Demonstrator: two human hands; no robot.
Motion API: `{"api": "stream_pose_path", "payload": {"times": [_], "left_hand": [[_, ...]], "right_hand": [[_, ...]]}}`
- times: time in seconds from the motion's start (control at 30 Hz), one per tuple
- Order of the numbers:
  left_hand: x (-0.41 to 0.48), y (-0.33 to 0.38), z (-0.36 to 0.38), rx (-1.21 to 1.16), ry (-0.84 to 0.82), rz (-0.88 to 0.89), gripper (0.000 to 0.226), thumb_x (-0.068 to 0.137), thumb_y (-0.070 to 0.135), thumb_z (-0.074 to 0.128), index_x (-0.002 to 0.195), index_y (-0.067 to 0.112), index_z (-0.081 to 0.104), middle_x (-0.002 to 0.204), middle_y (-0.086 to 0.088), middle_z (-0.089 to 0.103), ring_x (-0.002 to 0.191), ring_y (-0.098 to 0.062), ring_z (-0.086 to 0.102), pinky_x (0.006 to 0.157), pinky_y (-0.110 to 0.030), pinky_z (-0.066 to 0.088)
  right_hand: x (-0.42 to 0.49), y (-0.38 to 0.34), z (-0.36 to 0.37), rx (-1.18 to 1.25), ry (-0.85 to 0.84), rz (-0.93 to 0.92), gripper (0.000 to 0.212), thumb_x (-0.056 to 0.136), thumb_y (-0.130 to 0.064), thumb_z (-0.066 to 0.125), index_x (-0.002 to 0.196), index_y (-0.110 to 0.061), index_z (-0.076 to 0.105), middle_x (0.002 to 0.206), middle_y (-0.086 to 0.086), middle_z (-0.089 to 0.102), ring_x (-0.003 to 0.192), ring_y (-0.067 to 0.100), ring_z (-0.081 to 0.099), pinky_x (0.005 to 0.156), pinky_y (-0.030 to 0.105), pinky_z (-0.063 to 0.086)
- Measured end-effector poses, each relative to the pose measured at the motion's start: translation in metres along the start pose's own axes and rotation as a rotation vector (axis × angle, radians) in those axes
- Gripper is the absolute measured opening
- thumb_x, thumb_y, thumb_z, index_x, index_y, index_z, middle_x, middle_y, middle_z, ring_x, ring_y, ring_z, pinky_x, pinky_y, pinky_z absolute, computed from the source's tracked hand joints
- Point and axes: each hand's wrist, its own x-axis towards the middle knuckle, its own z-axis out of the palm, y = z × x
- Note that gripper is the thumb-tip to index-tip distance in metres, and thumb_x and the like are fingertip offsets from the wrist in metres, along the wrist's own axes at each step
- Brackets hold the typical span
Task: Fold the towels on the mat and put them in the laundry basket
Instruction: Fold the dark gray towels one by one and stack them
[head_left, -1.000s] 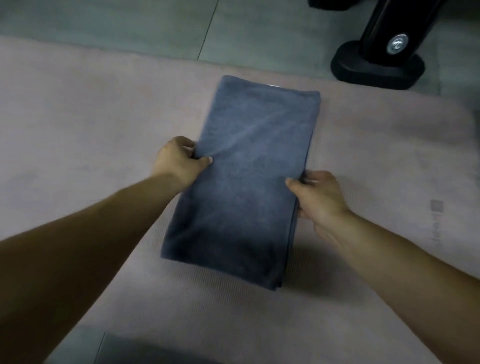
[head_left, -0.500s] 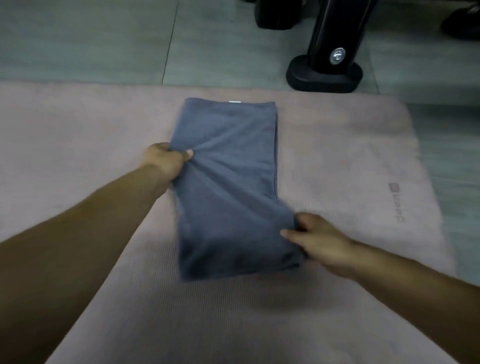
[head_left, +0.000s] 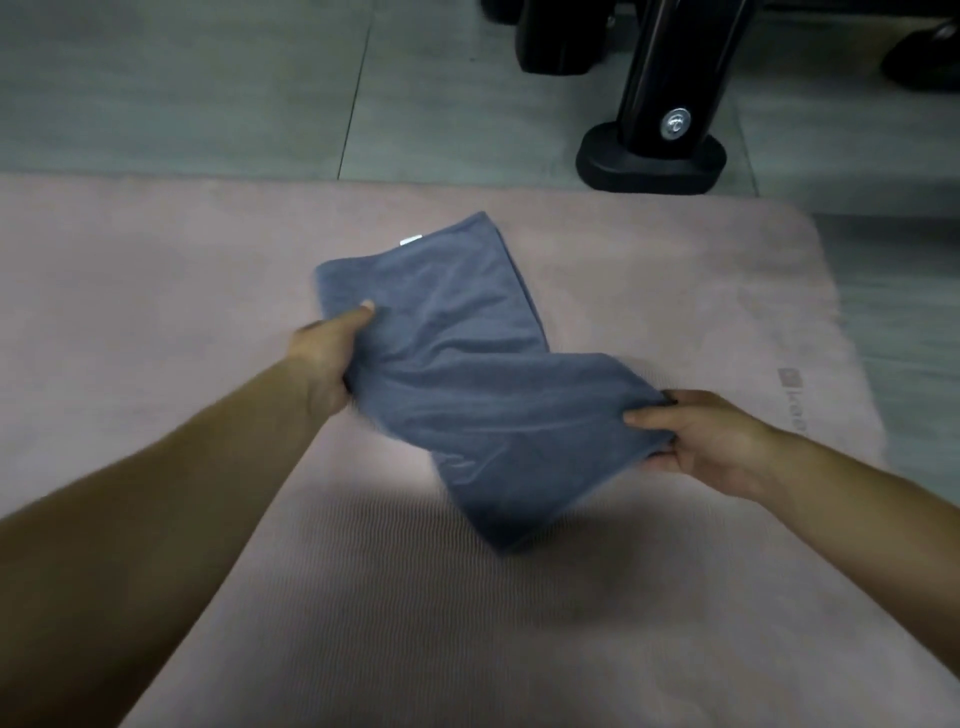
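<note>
You have both hands on the blue-grey towel, which sits over the middle of the pink mat. Your left hand grips its left edge, thumb pressed on top of the cloth and the fingers curled under it out of sight. Your right hand pinches the right-hand end, thumb on top and fingers tucked beneath the folded layers. The towel is folded into a long strip, bent in the middle: the far part slants away from you toward the mat's back edge, with a small white tag showing at its far end, while the near part runs across to your right hand. Its lower corner hangs toward you and looks blurred; you cannot tell from this view whether that corner touches the mat. A grey logo is printed on the mat's right side, near your right hand. Beyond the mat, on the grey tiled floor, stands a black equipment base with a round silver bolt.
</note>
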Motion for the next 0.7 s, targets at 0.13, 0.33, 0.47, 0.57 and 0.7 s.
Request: {"api": "stream_pose_path", "payload": {"times": [0.13,0.33,0.47,0.57,0.7], "left_hand": [[0.008,0.002,0.007,-0.073,0.092,-0.05,0.03,0.094,0.018,0.065,0.121,0.007,0.06,0.107,-0.007,0.067,0.077,-0.022,0.065,0.051,-0.04,0.054],[-0.022,-0.042,-0.025,0.265,0.078,-0.032,0.035,0.083,0.011,0.073,0.115,0.002,0.061,0.091,-0.012,0.066,0.071,-0.024,0.064,0.049,-0.027,0.052],[0.0,-0.014,-0.031,0.68,0.226,0.278,0.076,0.071,0.029,0.088,0.129,0.005,0.046,0.105,-0.01,0.064,0.101,-0.029,0.064,0.088,-0.04,0.053],[0.014,0.008,-0.013,1.046,0.146,0.341,0.063,0.079,0.041,0.081,0.126,0.01,0.053,0.121,-0.011,0.065,0.113,-0.032,0.059,0.092,-0.037,0.046],[0.022,0.027,0.019,1.179,-0.049,0.334,0.065,0.078,0.048,0.08,0.125,0.01,0.056,0.122,-0.009,0.062,0.105,-0.029,0.057,0.083,-0.034,0.042]], "right_hand": [[0.014,-0.014,-0.016,0.316,0.195,-0.064,0.016,0.095,-0.01,0.059,0.108,-0.006,0.068,0.101,0.008,0.076,0.091,0.021,0.071,0.072,0.031,0.059],[0.036,-0.017,-0.028,0.404,0.398,-0.121,0.039,0.095,-0.041,0.063,0.124,-0.016,0.066,0.12,0.002,0.07,0.106,0.023,0.068,0.066,0.038,0.058],[0.023,-0.014,-0.019,0.165,0.353,-0.091,0.029,0.096,-0.033,0.064,0.111,-0.009,0.065,0.105,0.004,0.069,0.096,0.026,0.067,0.073,0.043,0.057],[0.012,-0.007,-0.011,0.034,0.304,-0.075,0.015,0.096,-0.027,0.063,0.101,-0.014,0.067,0.1,0.008,0.073,0.092,0.029,0.07,0.071,0.043,0.058],[0.011,0.001,-0.006,0.035,0.346,-0.072,0.018,0.096,-0.025,0.062,0.108,-0.012,0.067,0.099,0.007,0.073,0.09,0.029,0.071,0.064,0.036,0.055]]}}
